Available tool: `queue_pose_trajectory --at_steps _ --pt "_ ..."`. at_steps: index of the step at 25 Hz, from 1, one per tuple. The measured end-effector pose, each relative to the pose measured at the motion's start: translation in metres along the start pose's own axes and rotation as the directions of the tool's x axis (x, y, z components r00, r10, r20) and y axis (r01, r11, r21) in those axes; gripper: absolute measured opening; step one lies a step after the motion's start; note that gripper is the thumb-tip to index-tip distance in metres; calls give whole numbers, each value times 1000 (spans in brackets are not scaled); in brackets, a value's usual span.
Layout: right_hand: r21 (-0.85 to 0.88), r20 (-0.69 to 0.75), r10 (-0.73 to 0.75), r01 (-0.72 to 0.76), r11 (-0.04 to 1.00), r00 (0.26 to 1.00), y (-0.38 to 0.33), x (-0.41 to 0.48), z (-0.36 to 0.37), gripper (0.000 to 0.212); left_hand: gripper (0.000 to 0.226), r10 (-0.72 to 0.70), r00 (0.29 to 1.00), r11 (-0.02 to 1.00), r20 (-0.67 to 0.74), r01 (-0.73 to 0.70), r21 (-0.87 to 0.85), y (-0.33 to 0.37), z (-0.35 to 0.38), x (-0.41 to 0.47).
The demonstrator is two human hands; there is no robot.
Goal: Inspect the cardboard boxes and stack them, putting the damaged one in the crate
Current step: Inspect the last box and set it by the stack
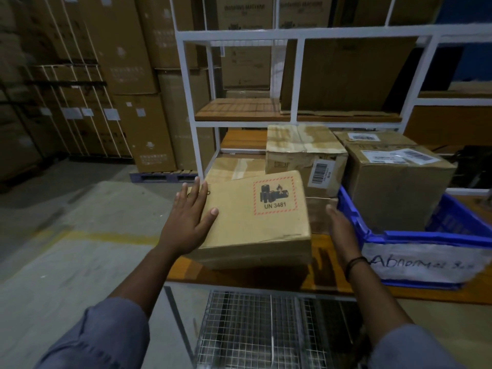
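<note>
A flat cardboard box (255,225) with a red-bordered battery label marked UN 3481 lies tilted on the wooden table (322,278), its right side raised. My left hand (190,219) rests flat on the box's left part, fingers straight. Just off the box's right side, my right hand (342,227) is held open; whether it touches the box is unclear. A blue crate (415,241) with a white handwritten "Abnormal" label stands at the right and holds a large cardboard box (394,193) with shipping labels. Behind stand a taped box (303,153) with a barcode sticker and a lower box (234,166).
A white metal shelf frame (239,35) with wooden shelves rises behind the table and holds big cartons. Tall stacks of cartons (114,75) on a pallet fill the left background. A wire mesh cage (255,331) sits below the table's front edge. Concrete floor lies at the left.
</note>
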State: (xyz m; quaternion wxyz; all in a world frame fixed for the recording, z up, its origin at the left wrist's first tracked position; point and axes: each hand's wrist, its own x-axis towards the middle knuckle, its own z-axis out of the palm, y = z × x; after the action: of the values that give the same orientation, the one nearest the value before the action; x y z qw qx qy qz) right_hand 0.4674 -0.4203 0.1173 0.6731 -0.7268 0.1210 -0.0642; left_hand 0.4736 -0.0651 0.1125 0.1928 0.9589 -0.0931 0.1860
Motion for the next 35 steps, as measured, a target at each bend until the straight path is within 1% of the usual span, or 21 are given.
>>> queue_pose_trajectory --at_steps 1,2,4,5,7,9,11,13,14,15,16,17,18,19,20,21,22,25,27,31,35 --pt "46 78 92 -96 994 993 3 -8 1 73 78 -7 1000 1000 0 7 -25 -5 -2 -4" --pt "81 141 157 -169 982 978 6 -18 5 63 79 -13 1000 999 2 13 -40 -8 -4 -8" --pt "123 275 202 -243 962 940 9 -33 14 39 81 -23 1000 998 -5 23 -57 -10 -4 -14" --pt "141 280 218 -265 954 935 7 -39 18 39 83 -48 999 997 -11 47 -67 -9 -5 -14" --pt "168 233 140 -182 969 962 4 -43 26 64 91 -189 982 973 -1 187 -133 -5 -6 -12" --pt "68 90 -9 2 998 996 -1 -46 32 93 101 -315 944 901 100 331 -282 7 -3 -5" --pt "-184 -53 -217 204 961 975 -7 -54 35 83 102 -256 941 758 221 337 -559 33 -2 1" --pt "-486 -130 -455 344 803 881 -10 -63 34 65 103 -172 941 437 290 337 -834 61 -8 7" --pt "-614 -138 -546 361 702 827 -13 -66 33 63 100 -164 943 354 288 329 -876 72 -12 10" --pt "-690 -132 -595 358 630 793 -16 -68 33 64 93 -191 949 368 252 307 -878 85 -16 12" --pt "-738 -107 -602 342 581 791 -17 -67 34 67 83 -243 953 492 180 281 -824 94 -19 14" --pt "-773 -74 -591 328 543 804 -19 -66 37 70 77 -272 960 677 69 241 -695 99 -18 16" --pt "-806 -36 -569 313 502 821 -22 -65 40 71 74 -250 967 854 -43 200 -480 101 -15 16" --pt "-848 3 -561 300 437 828 -25 -65 43 72 71 -180 974 963 -135 147 -228 103 -12 13" --pt "-889 49 -567 295 351 823 -29 -64 47 73 67 -77 980 997 -184 77 -5 102 -7 10" --pt "-916 103 -577 303 262 810 -34 -64 53 74 67 12 983 990 -181 14 143 101 -5 10" --pt "-925 163 -575 327 194 802 -39 -63 61 76 69 51 989 977 -137 -21 211 102 -7 12" --pt "-874 357 -526 475 105 772 -45 -63 89 81 73 40 998 969 -55 -25 245 100 -7 17" --pt "-845 417 -546 531 62 727 -43 -61 104 78 72 35 998 965 -49 -21 263 96 -7 18" --pt "-858 394 -580 512 47 713 -36 -53 109 72 71 26 999 966 -45 -14 257 94 -8 21" --pt "-827 437 -557 559 61 706 -38 -56 109 75 71 13 999 970 -32 -4 244 89 -6 18"
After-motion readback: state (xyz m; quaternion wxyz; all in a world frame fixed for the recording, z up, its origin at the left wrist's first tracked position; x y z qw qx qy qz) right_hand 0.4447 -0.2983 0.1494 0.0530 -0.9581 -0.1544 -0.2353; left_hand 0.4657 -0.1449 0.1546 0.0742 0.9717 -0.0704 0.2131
